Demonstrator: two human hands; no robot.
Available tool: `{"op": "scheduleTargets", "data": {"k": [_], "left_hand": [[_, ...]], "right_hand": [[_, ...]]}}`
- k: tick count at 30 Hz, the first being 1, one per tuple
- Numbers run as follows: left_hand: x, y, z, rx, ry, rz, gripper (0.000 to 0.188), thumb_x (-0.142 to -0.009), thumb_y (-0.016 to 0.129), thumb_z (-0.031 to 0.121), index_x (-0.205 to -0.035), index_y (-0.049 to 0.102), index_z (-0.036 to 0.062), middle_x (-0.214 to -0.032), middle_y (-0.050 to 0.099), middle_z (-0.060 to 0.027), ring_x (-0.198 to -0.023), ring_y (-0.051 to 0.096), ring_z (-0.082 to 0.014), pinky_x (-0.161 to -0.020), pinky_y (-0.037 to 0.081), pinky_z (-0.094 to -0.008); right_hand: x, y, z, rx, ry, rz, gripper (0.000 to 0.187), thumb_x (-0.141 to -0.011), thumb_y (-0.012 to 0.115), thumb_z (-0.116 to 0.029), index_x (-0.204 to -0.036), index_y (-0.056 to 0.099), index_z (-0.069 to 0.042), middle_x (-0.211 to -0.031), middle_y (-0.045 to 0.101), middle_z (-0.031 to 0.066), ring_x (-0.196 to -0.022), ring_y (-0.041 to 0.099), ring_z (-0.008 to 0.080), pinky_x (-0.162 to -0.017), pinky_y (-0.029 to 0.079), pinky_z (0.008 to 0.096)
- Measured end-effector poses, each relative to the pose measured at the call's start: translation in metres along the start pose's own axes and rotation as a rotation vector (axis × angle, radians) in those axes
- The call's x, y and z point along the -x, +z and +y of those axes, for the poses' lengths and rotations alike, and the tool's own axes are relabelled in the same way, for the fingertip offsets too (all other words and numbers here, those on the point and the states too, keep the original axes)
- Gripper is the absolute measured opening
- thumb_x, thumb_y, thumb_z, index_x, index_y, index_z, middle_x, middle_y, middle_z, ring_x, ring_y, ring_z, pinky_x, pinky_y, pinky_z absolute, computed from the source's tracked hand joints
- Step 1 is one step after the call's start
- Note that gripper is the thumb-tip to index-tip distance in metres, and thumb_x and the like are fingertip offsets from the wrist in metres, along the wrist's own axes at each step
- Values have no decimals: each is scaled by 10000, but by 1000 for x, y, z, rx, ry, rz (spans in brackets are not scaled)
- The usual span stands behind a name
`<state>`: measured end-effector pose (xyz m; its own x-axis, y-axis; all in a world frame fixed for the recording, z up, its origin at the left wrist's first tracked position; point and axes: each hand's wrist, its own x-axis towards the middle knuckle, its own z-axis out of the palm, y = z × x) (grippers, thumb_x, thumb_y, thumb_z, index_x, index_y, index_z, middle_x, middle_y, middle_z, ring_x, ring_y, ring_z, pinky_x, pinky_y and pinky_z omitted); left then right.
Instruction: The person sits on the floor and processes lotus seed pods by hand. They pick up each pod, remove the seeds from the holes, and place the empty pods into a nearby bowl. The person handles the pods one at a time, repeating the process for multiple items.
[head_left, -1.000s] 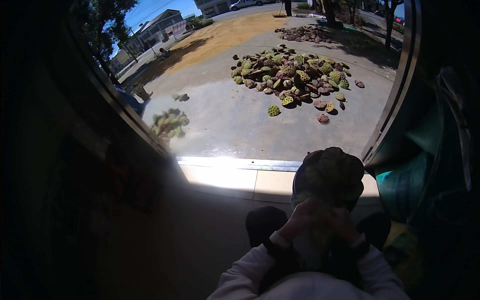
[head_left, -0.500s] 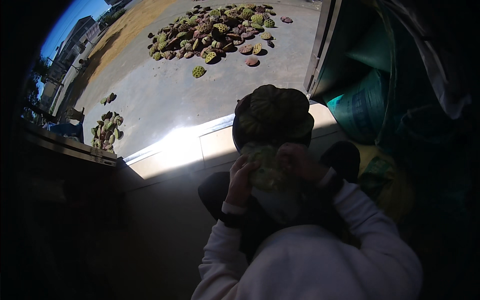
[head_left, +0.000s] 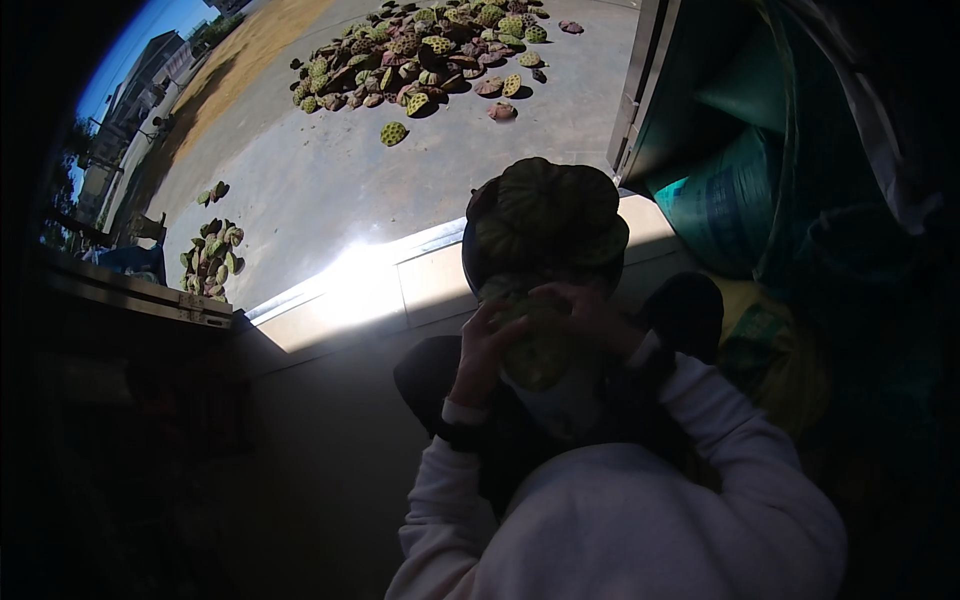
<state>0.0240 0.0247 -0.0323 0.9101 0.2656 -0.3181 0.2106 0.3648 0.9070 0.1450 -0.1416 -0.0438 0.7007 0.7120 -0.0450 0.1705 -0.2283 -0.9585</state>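
Observation:
Between my knees, in deep shade, I have a green lotus seed pod in both hands. My left hand wraps round its left side, the thumb and fingers curled against it. My right hand closes over its upper right, with the fingers bent across the top. Whether a loose seed is between those fingers is too dark to tell. Under the pod shows a pale, whitish surface, its kind unclear. Just beyond my hands a dark bucket is heaped with large lotus pods.
Outside the doorway, a big pile of lotus pods lies on sunlit concrete. A smaller heap sits at the left, past the door sill. Green sacks and a yellow sack stand close on my right.
The pod has tilted and looks darker from above. My right hand has shifted left over its top, and the two hands are closer together.

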Motion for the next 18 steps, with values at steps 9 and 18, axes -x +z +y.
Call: {"op": "scheduleTargets", "data": {"k": [9,18], "left_hand": [[12,13,-15,-152,195,49,526,-756,788,93,-1211,543,0,-1104,651,-102,-985,632,-171,-846,522,-293],[20,17,10,-103,132,-31,471,-738,709,2,-1186,564,-14,-1059,660,-98,-957,639,-167,-816,536,-294]], "right_hand": [[4,7,11,49,42,200,389,-817,758,-328,-967,663,18,-903,698,117,-805,649,150,-733,519,320],[11,-5,-11,-565,152,-213,350,-907,664,-257,-1126,645,15,-1059,686,86,-938,646,138,-821,524,288]]}}
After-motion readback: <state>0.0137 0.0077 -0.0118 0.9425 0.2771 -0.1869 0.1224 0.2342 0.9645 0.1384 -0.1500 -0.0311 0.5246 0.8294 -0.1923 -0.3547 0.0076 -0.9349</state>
